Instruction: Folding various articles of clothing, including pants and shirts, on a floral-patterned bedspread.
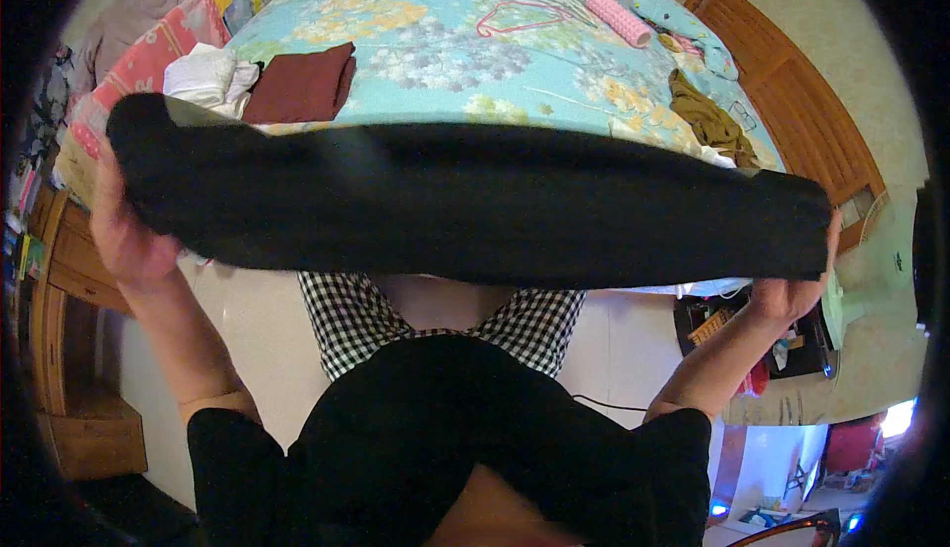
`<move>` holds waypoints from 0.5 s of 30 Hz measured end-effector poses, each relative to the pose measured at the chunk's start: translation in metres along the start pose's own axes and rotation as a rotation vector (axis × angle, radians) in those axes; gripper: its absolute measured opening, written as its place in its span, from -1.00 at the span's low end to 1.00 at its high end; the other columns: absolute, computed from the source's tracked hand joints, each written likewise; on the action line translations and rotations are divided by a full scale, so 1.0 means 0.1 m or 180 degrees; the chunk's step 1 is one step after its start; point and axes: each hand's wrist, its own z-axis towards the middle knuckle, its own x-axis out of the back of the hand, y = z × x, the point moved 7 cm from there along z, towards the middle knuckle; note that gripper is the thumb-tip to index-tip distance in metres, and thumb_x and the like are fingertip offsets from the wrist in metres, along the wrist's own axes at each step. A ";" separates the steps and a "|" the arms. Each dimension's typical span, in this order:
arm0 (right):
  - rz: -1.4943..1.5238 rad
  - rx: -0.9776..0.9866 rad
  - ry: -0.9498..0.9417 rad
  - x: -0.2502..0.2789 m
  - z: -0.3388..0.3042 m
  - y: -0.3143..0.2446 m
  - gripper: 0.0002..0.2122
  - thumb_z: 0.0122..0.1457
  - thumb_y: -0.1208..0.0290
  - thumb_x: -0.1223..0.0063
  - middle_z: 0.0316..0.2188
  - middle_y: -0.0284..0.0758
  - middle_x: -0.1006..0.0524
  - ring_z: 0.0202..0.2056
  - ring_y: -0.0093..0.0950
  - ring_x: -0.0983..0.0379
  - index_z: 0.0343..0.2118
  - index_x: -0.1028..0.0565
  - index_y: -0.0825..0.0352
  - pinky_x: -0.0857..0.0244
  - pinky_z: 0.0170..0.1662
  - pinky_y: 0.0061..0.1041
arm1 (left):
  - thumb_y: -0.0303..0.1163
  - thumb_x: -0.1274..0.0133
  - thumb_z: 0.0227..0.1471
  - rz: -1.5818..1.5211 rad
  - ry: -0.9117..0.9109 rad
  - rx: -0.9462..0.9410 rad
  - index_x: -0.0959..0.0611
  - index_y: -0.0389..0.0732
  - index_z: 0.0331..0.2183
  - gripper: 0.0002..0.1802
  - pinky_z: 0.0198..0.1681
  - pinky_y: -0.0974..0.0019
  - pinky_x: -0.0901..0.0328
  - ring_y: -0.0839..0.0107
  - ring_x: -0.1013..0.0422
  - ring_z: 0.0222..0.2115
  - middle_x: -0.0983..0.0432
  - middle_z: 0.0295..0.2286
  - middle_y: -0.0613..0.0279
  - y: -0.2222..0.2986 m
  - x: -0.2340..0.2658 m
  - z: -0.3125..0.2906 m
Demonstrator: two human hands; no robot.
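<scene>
A long black garment (475, 206), folded into a wide band, is stretched sideways in front of me; its exact kind does not show. My left hand (137, 240) is closed on one end, its fingers partly behind the fabric. At the opposite end my right hand (790, 295) grips the cloth, with most of its fingers hidden. The band hangs above my lap and covers the near edge of the bed (416, 92). Beyond its left part lie a folded maroon cloth (297, 87) and a crumpled white cloth (208, 77).
Hangers (524, 18), a pink textured roller (618, 18) and an olive cloth (708, 117) lie on the flowered bedsheet. A wooden headboard (792, 82) rises at the right, near a pale green fan (881, 270). Wooden furniture (89, 270) stands at the left.
</scene>
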 end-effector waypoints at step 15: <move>-0.0961 -0.0112 0.2488 1.75 2.46 0.19 -0.79 0.18 0.27 0.20 -0.29 -0.26 -0.47 -0.28 -0.28 -0.39 -0.24 -0.40 0.25 -0.29 -0.21 -0.16 | -0.25 0.10 0.10 0.1036 0.2062 0.1095 -0.42 -0.17 -0.16 -0.71 -0.28 0.09 -0.38 0.27 -0.37 -0.23 -0.41 -0.23 0.18 -1.31 1.14 2.72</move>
